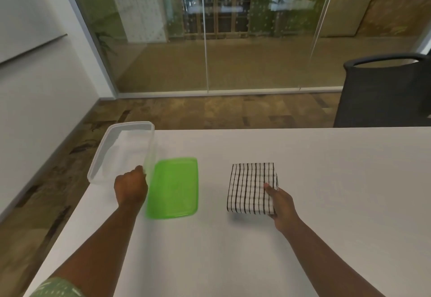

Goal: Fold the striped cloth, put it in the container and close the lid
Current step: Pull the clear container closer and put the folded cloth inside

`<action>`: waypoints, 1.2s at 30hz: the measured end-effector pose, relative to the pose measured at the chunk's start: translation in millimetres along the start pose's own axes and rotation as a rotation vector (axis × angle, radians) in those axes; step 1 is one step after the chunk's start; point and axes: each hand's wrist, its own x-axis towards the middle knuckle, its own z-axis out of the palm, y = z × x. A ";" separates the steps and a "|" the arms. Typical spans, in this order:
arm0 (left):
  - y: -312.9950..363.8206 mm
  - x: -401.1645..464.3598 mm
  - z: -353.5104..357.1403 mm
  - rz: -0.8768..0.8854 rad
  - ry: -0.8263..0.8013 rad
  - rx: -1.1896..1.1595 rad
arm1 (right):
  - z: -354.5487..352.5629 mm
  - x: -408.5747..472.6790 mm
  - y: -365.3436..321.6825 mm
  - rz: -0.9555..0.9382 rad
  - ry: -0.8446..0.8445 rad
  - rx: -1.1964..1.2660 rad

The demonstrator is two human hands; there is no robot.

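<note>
The striped cloth point(250, 188), white with black lines, is folded into a small square and sits just off the white table point(326, 180), right of centre. My right hand point(281, 203) grips its near right corner, thumb on top. The clear plastic container point(123, 149) is at the table's left edge, tilted and slightly blurred, with no lid on it. My left hand point(130, 188) is closed on its near right rim. The green lid point(173, 187) lies flat on the table between the container and the cloth.
A dark mesh office chair point(382, 91) stands beyond the table's far right. A glass partition runs behind the table, with floor to the left of the table edge.
</note>
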 end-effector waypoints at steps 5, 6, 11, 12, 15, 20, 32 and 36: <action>50.8 -13.2 -21.1 0.146 0.073 -0.083 | -13.3 -6.3 -12.4 -0.049 0.068 0.060; 62.5 -20.2 -23.3 0.192 0.077 -0.106 | -16.4 -7.8 -15.4 -0.066 0.089 0.070; 115.5 -64.8 -14.6 0.395 0.056 -0.201 | -34.8 -15.1 -32.8 -0.151 0.157 0.098; 125.1 -74.3 -8.3 0.423 0.031 -0.192 | -39.4 -16.6 -36.5 -0.163 0.167 0.103; 152.7 -106.1 8.8 0.522 -0.029 -0.149 | -52.6 -18.7 -45.3 -0.196 0.203 0.115; 185.0 -144.1 12.1 0.654 -0.099 -0.081 | -67.8 -18.6 -56.4 -0.231 0.252 0.118; 224.5 -176.6 26.4 0.718 -0.071 -0.102 | -57.5 -9.0 -57.8 -0.225 0.186 0.069; 221.1 -169.7 28.9 0.734 -0.058 -0.246 | -43.1 -5.5 -51.2 -0.207 0.135 0.028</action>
